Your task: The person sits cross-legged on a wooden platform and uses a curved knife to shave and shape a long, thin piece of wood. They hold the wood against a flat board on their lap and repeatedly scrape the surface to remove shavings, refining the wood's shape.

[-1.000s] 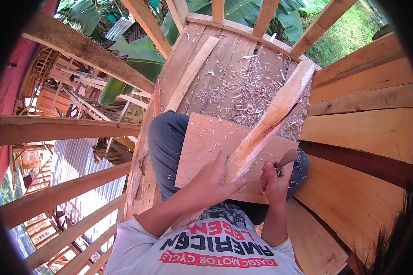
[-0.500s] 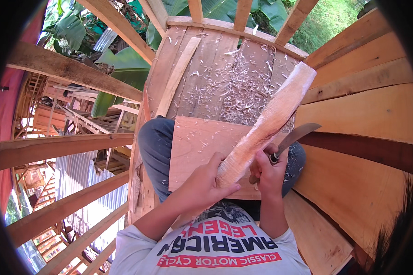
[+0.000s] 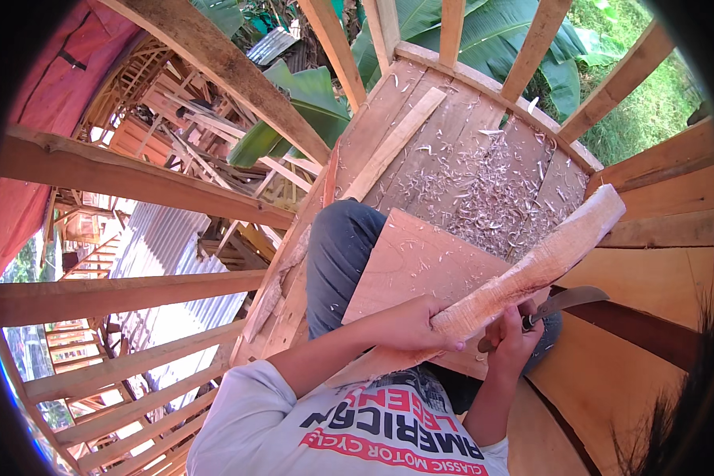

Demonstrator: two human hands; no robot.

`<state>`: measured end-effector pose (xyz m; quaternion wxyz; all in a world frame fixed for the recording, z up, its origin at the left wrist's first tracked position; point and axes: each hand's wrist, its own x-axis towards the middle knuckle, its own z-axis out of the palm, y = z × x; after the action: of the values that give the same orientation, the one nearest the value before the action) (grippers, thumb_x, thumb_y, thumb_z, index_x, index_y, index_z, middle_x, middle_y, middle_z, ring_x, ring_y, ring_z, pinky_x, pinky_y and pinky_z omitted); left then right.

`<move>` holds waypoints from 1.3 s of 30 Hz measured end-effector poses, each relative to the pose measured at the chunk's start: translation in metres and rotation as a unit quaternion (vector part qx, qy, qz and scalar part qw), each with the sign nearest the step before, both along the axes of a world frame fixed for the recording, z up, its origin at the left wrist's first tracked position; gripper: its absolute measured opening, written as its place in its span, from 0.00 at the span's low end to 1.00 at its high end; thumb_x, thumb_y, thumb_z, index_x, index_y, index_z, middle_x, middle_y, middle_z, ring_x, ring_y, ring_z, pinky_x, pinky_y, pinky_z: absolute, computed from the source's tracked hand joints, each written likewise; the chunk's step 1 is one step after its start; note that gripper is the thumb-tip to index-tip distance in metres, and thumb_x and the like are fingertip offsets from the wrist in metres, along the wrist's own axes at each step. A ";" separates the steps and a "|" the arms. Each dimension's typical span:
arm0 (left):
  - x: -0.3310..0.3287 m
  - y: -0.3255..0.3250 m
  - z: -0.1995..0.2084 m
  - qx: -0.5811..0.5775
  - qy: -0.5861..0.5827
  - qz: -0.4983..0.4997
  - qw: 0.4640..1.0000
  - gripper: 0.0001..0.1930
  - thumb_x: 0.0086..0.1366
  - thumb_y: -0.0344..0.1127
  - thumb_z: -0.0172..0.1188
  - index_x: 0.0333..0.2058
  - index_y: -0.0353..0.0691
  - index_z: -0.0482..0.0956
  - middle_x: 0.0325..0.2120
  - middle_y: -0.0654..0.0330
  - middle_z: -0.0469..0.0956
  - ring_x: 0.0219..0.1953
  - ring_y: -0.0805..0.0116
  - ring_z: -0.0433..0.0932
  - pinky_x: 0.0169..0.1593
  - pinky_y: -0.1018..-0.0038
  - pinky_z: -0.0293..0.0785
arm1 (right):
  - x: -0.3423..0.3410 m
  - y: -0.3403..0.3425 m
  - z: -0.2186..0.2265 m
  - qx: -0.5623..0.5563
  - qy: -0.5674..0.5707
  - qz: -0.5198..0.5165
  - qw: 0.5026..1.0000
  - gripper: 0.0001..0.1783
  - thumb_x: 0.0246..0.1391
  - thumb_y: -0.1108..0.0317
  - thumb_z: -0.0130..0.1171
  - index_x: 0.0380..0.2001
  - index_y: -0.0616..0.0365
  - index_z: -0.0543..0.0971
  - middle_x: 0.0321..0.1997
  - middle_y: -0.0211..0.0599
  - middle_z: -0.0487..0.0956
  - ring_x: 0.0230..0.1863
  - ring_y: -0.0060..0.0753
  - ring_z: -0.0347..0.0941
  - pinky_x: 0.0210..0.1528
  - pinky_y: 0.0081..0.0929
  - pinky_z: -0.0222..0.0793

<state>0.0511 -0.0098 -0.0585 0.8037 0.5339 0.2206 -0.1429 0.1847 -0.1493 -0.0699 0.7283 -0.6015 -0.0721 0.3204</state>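
The wood [image 3: 539,258] is held slantwise over the board [image 3: 420,266], its far end raised toward the upper right and its near part reaching back to the shirt [image 3: 389,420]. Its near part is gripped by the left hand [image 3: 416,324], with the fingers curled around it and partly hidden beneath. The knife [image 3: 571,299] is clasped by its handle in the right hand [image 3: 512,339], fingers closed, blade pointed rightward. The board is supported on the legs [image 3: 337,258]; beyond it, shavings [image 3: 496,198] are strewn over the floor [image 3: 374,131].
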 end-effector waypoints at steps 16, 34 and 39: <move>-0.012 0.003 0.014 0.010 0.029 0.109 0.994 0.18 0.57 0.32 0.67 0.43 0.31 0.74 0.25 0.61 0.78 0.26 0.76 0.77 0.29 0.79 0.73 | 0.001 -0.026 -0.018 -0.180 -0.332 0.158 0.912 0.33 0.53 0.39 0.56 0.16 0.62 0.71 0.11 0.41 0.64 0.12 0.40 0.65 0.17 0.33 0.56; -0.025 -0.002 0.029 0.053 0.029 0.095 0.994 0.23 0.59 0.35 0.65 0.51 0.31 0.71 0.26 0.61 0.79 0.25 0.80 0.76 0.29 0.80 0.74 | 0.018 -0.020 0.003 -0.337 -0.552 0.101 0.756 0.37 0.40 0.29 0.58 0.12 0.57 0.70 0.11 0.39 0.66 0.15 0.45 0.68 0.17 0.33 0.60; -0.017 0.003 0.036 0.099 -0.052 0.059 0.992 0.25 0.61 0.37 0.63 0.53 0.29 0.69 0.26 0.58 0.79 0.25 0.79 0.74 0.29 0.78 0.73 | 0.028 -0.033 -0.004 -0.335 -0.557 0.031 0.760 0.43 0.40 0.22 0.50 0.13 0.60 0.64 0.12 0.40 0.59 0.14 0.45 0.60 0.17 0.34 0.54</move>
<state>0.0345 -0.0069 -0.0230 0.7642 0.6037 0.2225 -0.0448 0.2123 -0.1827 -0.0744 0.3019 -0.8767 -0.3720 -0.0447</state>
